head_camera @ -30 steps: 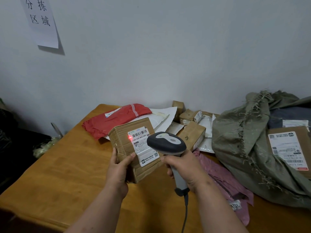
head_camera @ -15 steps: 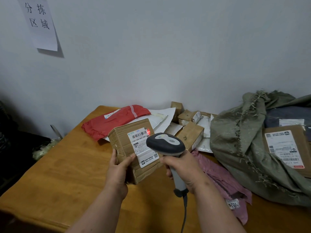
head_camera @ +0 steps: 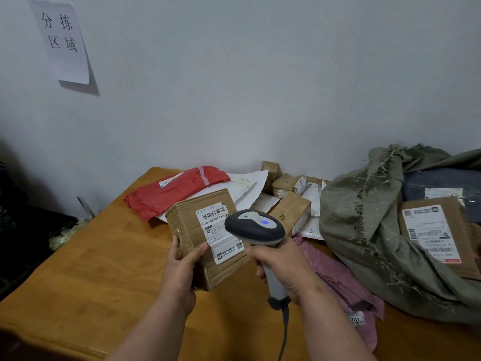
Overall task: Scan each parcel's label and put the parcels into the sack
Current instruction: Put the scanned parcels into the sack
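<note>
Left hand [head_camera: 179,269] fingers wrapped round cardboard parcel [head_camera: 205,235], right hand [head_camera: 283,267] gripping scanner [head_camera: 255,227] beside label [head_camera: 221,230]

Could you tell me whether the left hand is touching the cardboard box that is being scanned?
Touching. The head view shows the left hand gripping the cardboard box, thumb pressed on its labelled face, fingers wrapped around its left edge.

Left hand [head_camera: 179,269] holds box [head_camera: 205,235]; right hand [head_camera: 283,267] aims scanner [head_camera: 255,227] at label [head_camera: 221,230].

Brown carton [head_camera: 194,230] tilted above desk, white label [head_camera: 221,231] facing up (barcode legible); scanner [head_camera: 256,227] head beside it; green sack [head_camera: 364,230] slumped right.
</note>
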